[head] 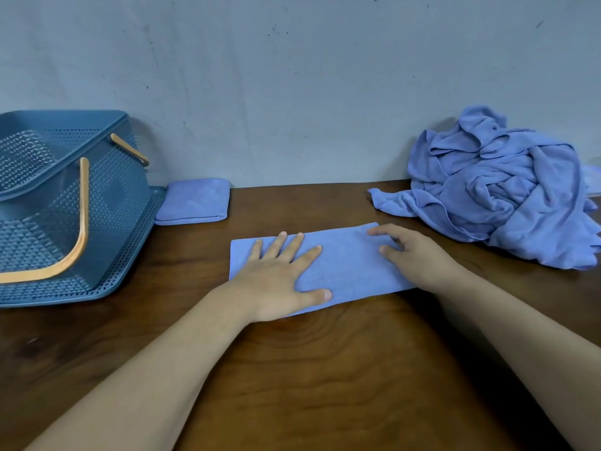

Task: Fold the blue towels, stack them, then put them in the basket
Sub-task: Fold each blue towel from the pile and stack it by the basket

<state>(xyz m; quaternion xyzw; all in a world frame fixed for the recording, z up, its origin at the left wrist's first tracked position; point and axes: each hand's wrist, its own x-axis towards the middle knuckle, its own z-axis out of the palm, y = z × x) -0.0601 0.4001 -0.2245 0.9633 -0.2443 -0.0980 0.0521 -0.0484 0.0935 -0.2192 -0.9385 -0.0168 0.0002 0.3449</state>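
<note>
A blue towel [348, 262], folded into a long strip, lies flat in the middle of the brown table. My left hand [279, 275] presses on its left half with fingers spread and straight. On the strip's right end rests my right hand [413, 252], its fingers lightly bent over the cloth. A small folded blue towel [193, 201] lies against the wall beside the basket. The blue perforated basket [107, 203] with orange handles stands at the left. A heap of crumpled blue towels [500, 187] sits at the back right.
The wooden table [309, 369] runs up to a grey wall [292, 86] at the back. The basket takes the left side and the towel heap the right.
</note>
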